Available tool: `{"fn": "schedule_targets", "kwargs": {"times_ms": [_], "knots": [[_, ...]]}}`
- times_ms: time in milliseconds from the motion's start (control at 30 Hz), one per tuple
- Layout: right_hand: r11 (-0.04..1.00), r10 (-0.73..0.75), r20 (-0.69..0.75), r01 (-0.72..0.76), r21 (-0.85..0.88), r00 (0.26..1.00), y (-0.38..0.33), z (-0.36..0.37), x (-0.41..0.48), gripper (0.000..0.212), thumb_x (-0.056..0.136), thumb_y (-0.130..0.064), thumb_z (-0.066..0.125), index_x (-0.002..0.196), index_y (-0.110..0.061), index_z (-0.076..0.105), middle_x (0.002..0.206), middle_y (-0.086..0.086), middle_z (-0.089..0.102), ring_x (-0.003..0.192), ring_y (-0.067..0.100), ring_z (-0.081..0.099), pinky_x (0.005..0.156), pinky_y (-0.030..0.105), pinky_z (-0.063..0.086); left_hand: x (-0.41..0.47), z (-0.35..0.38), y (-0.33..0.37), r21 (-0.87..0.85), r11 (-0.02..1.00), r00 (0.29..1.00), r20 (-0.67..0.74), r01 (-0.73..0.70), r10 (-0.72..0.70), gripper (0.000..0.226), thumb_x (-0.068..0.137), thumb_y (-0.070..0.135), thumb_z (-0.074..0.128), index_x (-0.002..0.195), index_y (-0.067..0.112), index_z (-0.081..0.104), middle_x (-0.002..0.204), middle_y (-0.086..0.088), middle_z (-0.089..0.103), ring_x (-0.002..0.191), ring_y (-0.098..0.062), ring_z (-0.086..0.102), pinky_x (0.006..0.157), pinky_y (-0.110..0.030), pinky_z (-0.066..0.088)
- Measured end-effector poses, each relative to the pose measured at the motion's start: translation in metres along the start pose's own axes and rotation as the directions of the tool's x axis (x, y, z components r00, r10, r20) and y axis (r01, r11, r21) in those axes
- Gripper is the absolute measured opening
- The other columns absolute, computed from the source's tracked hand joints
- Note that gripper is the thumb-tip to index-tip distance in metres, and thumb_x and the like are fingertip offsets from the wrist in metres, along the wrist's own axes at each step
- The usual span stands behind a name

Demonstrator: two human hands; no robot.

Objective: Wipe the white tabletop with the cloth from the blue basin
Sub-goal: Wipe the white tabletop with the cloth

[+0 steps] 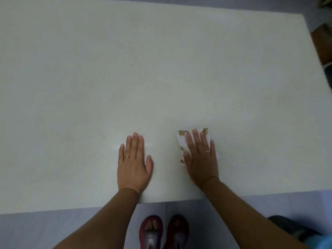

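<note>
I see my right hand (201, 159) pressed flat, fingers spread, on the white cloth (183, 142) (small yellow prints on it) at lower right of the white tabletop (143, 72). My left hand (133, 164) lies open, palm down, lower centre, holding nothing.

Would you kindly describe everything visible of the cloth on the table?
The cloth is a small white piece, seemingly folded, with little yellow-and-brown printed motifs at its corners and edge. It lies flat on the white tabletop near the front edge, right of centre. The right hand presses palm-down on it, fingers spread, covering most of it, so only its far and left margins show. The left hand rests apart from it on bare table.
</note>
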State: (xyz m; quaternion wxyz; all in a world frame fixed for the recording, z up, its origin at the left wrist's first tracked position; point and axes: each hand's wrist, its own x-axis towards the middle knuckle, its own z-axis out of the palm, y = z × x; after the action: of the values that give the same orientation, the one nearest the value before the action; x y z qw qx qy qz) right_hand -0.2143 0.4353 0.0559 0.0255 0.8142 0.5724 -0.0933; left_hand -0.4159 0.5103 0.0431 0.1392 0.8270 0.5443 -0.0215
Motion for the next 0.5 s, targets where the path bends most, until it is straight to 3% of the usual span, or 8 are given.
{"fn": "schedule_targets", "kwargs": {"times_ms": [67,100,133,200,267,333,400,500], "knots": [[0.971,0.233,-0.028,-0.231,0.064,0.972,-0.022,0.002,-0.007,0.061,0.091,-0.038,0.025,0.149,-0.018,0.025,0.156,0.010,0.022,0.143,0.033,0.021,0.113,0.054,0.018,0.002,-0.001,0.000,-0.004,1.000,1.000,-0.010,-0.007,0.007,0.067,0.092,0.041,0.023,0.151,0.010,0.016,0.159,-0.008,0.013,0.148,-0.021,0.006,0.120,-0.039,0.001],[0.961,0.266,-0.033,-0.263,0.080,0.963,-0.038,0.005,-0.017,0.062,0.090,-0.038,0.027,0.148,-0.018,0.025,0.156,0.011,0.023,0.143,0.034,0.022,0.113,0.055,0.019,0.001,-0.001,0.001,-0.008,1.000,1.000,-0.015,-0.013,0.013,0.068,0.091,0.040,0.023,0.151,0.009,0.017,0.159,-0.009,0.014,0.147,-0.022,0.008,0.120,-0.039,0.001],[0.972,0.223,-0.033,-0.220,0.086,0.974,-0.054,0.010,-0.031,0.063,0.089,-0.038,0.029,0.149,-0.018,0.025,0.156,0.011,0.024,0.143,0.035,0.021,0.113,0.056,0.019,0.001,-0.001,0.001,-0.010,1.000,1.000,-0.023,-0.018,0.018,0.068,0.091,0.040,0.023,0.151,0.009,0.018,0.159,-0.010,0.014,0.147,-0.022,0.008,0.120,-0.039,0.001],[0.997,-0.028,-0.004,0.028,0.073,1.000,-0.069,0.019,-0.062,0.064,0.089,-0.038,0.034,0.149,-0.020,0.023,0.157,0.008,0.020,0.145,0.031,0.016,0.114,0.056,0.017,0.000,0.001,0.000,0.004,1.000,0.999,-0.036,-0.020,0.020,0.068,0.091,0.041,0.021,0.151,0.009,0.017,0.159,-0.009,0.013,0.147,-0.021,0.005,0.120,-0.038,-0.001],[0.965,-0.259,0.014,0.259,0.040,0.966,-0.048,0.022,-0.076,0.063,0.089,-0.038,0.038,0.148,-0.022,0.025,0.157,0.004,0.020,0.145,0.027,0.016,0.115,0.053,0.019,-0.001,0.002,-0.001,0.015,1.000,0.999,-0.037,-0.027,0.027,0.068,0.092,0.042,0.017,0.151,0.010,0.010,0.160,-0.008,0.007,0.147,-0.019,-0.001,0.120,-0.038,-0.004],[0.950,-0.306,0.022,0.307,-0.057,0.952,-0.014,0.017,-0.075,0.060,0.091,-0.038,0.035,0.148,-0.021,0.028,0.156,0.005,0.023,0.143,0.028,0.023,0.113,0.053,0.026,-0.003,0.002,-0.003,0.023,0.999,0.999,-0.012,-0.032,0.032,0.067,0.092,0.044,0.010,0.151,0.012,0.002,0.160,-0.007,0.001,0.146,-0.017,-0.008,0.119,-0.036,-0.009],[0.984,-0.152,0.040,0.155,-0.089,0.988,0.016,0.011,-0.067,0.059,0.092,-0.038,0.026,0.148,-0.020,0.026,0.156,0.005,0.019,0.142,0.030,0.024,0.113,0.053,0.023,-0.003,0.003,-0.002,0.014,1.000,1.000,-0.021,-0.010,0.011,0.068,0.092,0.046,0.006,0.151,0.012,0.000,0.160,-0.008,-0.001,0.146,-0.018,-0.011,0.118,-0.036,-0.013],[0.977,0.196,0.078,-0.201,0.064,0.977,0.016,0.004,-0.066,0.062,0.092,-0.041,0.017,0.149,-0.018,0.021,0.157,0.007,0.015,0.144,0.031,0.018,0.115,0.052,0.015,-0.015,0.003,0.015,-0.059,0.995,0.994,-0.065,0.085,-0.089,0.069,0.094,0.046,0.013,0.151,0.007,0.006,0.160,-0.011,0.003,0.147,-0.022,-0.005,0.118,-0.037,-0.012]]}}
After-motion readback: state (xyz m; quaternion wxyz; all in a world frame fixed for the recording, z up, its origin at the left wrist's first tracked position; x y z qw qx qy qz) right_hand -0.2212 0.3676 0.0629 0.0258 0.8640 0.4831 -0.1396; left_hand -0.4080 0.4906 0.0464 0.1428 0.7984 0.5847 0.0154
